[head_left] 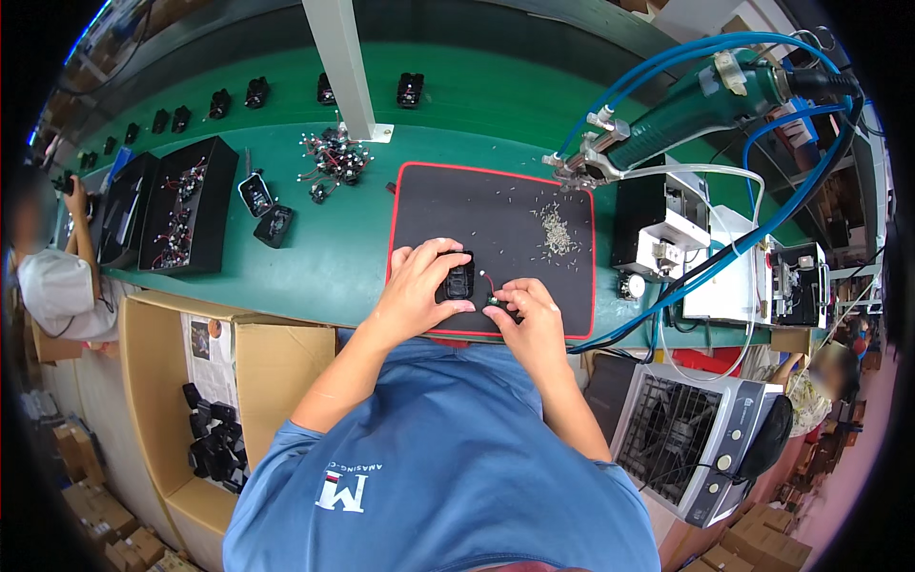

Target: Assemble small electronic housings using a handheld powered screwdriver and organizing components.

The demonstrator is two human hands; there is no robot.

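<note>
My left hand (pixel 412 288) is wrapped round a small black plastic housing (pixel 459 276) at the near edge of the dark red-edged mat (pixel 448 205). Just to its right, my right hand (pixel 534 319) pinches a small dark part with a thin red wire (pixel 490 282) ending in a white plug. Most of that part is hidden by the fingers. Farther up the mat lies a loose heap of tiny silvery screws (pixel 557 233), some of them scattered about it.
A green power screwdriver (pixel 701 110) with blue hoses hangs at upper right, beside a boxy machine (pixel 658 224). Leftward are a wired-parts pile (pixel 335 157), a black tray (pixel 214 205) and two open housings (pixel 274 226). Black housings line the green conveyor (pixel 477 95). Below stands a cardboard box (pixel 286 377).
</note>
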